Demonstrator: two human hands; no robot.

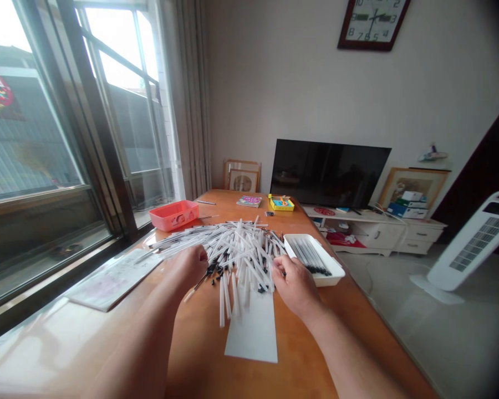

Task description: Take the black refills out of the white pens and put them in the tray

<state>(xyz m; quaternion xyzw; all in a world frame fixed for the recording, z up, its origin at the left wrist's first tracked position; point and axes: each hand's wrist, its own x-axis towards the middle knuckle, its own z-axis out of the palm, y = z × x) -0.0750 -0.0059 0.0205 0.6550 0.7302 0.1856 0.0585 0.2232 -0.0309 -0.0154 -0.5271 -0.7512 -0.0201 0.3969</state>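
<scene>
A large heap of clear white pen barrels (pixel 249 249) lies in the middle of the wooden table. At its left edge is my left hand (pixel 197 261), fingers closed; whatever they hold is hidden. Small black pen caps (pixel 214 267) lie right beside it, and a thin pen refill (pixel 195 289) slants just below; I cannot tell if the hand touches it. My right hand (pixel 290 277) is at the heap's right side, thumb and fingers curled together, contents not visible. Beyond it stands a white tray (pixel 338 271) with a row of black-tipped pens (pixel 310 256).
A white sheet (pixel 253 332) lies under the heap's near end. On the left are a red plastic basket (pixel 174 216) and a flat pale board (pixel 112 282). Toward the far end sit a booklet (pixel 249 201) and a yellow box (pixel 281 204). The table's right edge runs past the tray.
</scene>
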